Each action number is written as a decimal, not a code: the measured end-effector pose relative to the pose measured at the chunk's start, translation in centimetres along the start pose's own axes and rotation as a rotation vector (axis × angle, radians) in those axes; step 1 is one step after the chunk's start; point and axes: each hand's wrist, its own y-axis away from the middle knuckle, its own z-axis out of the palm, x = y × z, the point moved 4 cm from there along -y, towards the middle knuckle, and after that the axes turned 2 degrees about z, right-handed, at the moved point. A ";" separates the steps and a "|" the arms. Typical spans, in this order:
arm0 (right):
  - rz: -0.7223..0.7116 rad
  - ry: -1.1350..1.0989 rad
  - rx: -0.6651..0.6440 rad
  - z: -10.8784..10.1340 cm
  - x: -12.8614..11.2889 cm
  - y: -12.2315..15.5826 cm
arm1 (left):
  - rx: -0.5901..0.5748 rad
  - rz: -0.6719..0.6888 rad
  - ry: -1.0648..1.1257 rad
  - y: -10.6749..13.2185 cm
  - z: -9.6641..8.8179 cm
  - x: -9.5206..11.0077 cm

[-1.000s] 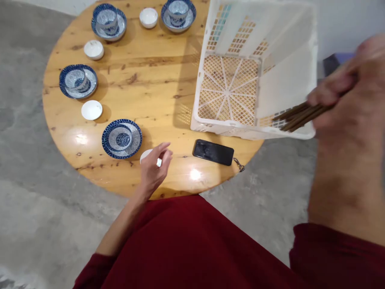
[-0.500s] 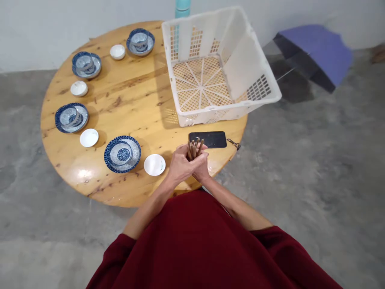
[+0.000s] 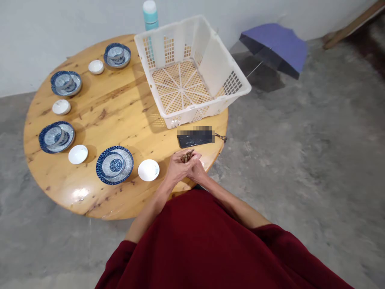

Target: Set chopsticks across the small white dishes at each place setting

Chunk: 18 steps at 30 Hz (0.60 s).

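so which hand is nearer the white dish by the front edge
Left. The left hand is just right of the white dish, apart from it; the right hand lies farther right, both clasping the chopsticks.

A: Clearance around the hands (image 3: 186, 166)?
B: Phone (image 3: 194, 138) close at 12, basket (image 3: 210, 60) right behind it. White dish (image 3: 148, 170) at 9, blue plate (image 3: 129, 170) beyond.
A: Open lane?
B: 11 o'clock, bare table (image 3: 120, 100) left of the basket. 3 o'clock is clear past the table edge.

Single head-worn view, looking steeply down and forward, round wooden table (image 3: 120, 116) near below, floor beyond
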 end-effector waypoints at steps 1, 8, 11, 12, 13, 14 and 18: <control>-0.032 0.007 -0.024 -1.1 -0.4 0.3 | -0.014 -0.010 0.012 -0.1 -0.1 0.0; 0.009 0.066 0.036 -10.5 -6.2 1.2 | -0.110 -0.002 0.073 -0.6 -0.1 0.5; -0.039 0.101 0.122 -12.7 -9.8 0.1 | -0.129 0.015 0.083 -0.7 0.0 0.3; -0.069 0.112 0.125 -12.9 -10.8 -0.3 | -0.134 0.014 0.100 -0.7 0.0 0.2; -0.105 0.118 0.121 -12.9 -11.7 -0.7 | -0.140 0.011 0.117 -0.8 0.0 0.1; -0.145 0.119 0.114 -12.7 -12.3 -1.1 | -0.144 0.002 0.130 -0.9 0.1 0.1; -0.282 0.112 0.092 -11.4 -13.6 -1.9 | -0.141 -0.050 0.162 -1.1 -0.1 0.1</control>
